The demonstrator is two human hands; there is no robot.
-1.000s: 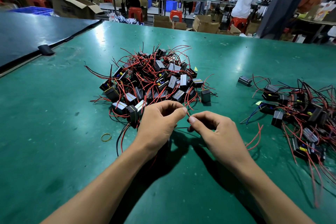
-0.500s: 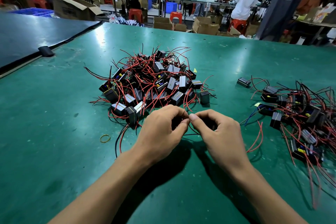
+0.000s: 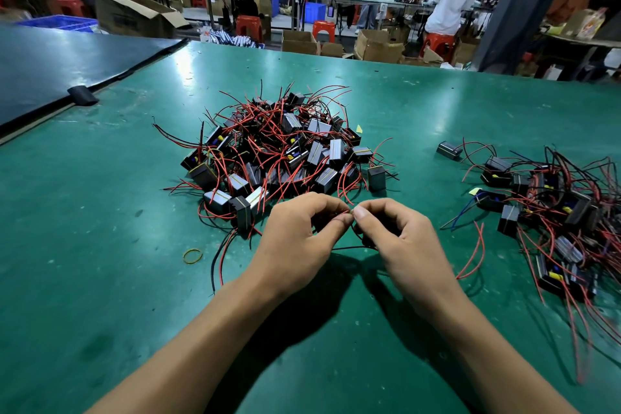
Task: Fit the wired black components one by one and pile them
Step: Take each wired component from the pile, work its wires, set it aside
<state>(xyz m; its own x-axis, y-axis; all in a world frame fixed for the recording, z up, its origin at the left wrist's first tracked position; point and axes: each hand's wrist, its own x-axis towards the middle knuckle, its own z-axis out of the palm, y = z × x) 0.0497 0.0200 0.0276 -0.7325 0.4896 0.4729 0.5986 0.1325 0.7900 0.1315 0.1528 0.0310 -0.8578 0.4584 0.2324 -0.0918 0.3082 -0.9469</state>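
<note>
While both hands meet low over the green-topped desk (image 3: 100, 245), the left hand (image 3: 299, 239) and the right hand (image 3: 400, 239) curl their fingers (image 3: 342, 218) inward and pinch the thin red and black wires (image 3: 349, 247) of one part, thumb tips almost touching. The black body those wires lead to is hidden behind the fingers, so how it sits in the grip cannot be told.

Just beyond the hands lies a large heap of small black box-shaped components (image 3: 285, 151), tangled in red and black leads, several with a yellow band around them. A smaller, looser heap of the same parts (image 3: 554, 212) lies well apart to the right. A loose yellow rubber band (image 3: 192, 255) lies on the desk near the left hand.

To do this step well, it likely helps to keep the pinch close to the joint, keep the trailing leads clear of the big heap, and press straight rather than twist.

No container stands on the desk. Far behind, an open brown cardboard box (image 3: 134, 15) and a blue plastic crate (image 3: 60, 22) sit on the floor side; their contents cannot be seen.
</note>
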